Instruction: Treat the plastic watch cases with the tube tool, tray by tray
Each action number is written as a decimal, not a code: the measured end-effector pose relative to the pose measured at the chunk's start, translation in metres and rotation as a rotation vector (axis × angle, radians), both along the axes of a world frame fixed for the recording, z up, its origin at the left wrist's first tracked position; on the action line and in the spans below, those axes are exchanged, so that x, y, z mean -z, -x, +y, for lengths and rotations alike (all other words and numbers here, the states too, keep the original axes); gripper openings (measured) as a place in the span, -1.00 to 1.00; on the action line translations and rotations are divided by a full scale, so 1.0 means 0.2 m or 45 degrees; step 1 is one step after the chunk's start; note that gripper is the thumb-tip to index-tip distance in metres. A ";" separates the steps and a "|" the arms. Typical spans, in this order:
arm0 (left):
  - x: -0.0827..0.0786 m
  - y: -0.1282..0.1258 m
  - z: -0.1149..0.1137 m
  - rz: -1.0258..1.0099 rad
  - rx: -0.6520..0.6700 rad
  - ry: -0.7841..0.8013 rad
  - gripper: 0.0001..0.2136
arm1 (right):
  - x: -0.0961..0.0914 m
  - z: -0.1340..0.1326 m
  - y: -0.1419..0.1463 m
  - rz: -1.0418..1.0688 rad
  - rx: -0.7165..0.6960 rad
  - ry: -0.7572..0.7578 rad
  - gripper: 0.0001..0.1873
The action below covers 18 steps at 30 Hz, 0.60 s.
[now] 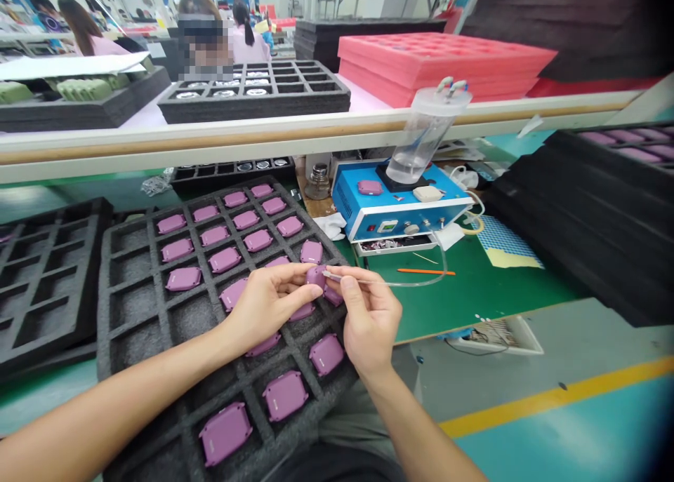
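Observation:
My left hand (268, 296) pinches a small purple watch case (316, 277), tilted up above the foam tray. Between the thumb and fingers of my right hand (371, 320) is a thin dispensing needle (333, 276), its tip at the edge of the case. A clear tube (421, 283) runs from it towards the blue dispenser box (400, 201). Below both hands lies a black foam tray (182, 356) with purple watch cases (226, 433) in many of its compartments. Whether the needle touches the case I cannot tell.
A clear cylinder (424, 135) stands on the dispenser, beside a loose purple case (369, 187). An orange stick (425, 271) lies on the green mat (368, 264). Black trays flank me (53, 278). Red foam trays (421, 61) sit on the shelf; people work beyond.

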State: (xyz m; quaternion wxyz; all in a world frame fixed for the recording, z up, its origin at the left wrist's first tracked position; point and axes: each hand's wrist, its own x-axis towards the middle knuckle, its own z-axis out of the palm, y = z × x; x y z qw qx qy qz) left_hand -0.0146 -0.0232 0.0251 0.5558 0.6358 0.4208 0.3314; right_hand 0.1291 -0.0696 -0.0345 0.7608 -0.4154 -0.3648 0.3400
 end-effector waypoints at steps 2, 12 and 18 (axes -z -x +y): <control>0.00 0.00 0.00 0.000 0.010 -0.009 -0.56 | 0.00 0.00 0.00 0.003 -0.007 -0.005 -0.86; -0.01 0.00 0.00 -0.009 0.028 -0.011 -0.56 | 0.00 0.00 0.00 0.010 0.000 -0.009 -0.86; 0.00 -0.02 -0.01 0.036 0.018 -0.076 -0.70 | -0.02 -0.02 0.00 0.010 -0.010 0.001 -0.89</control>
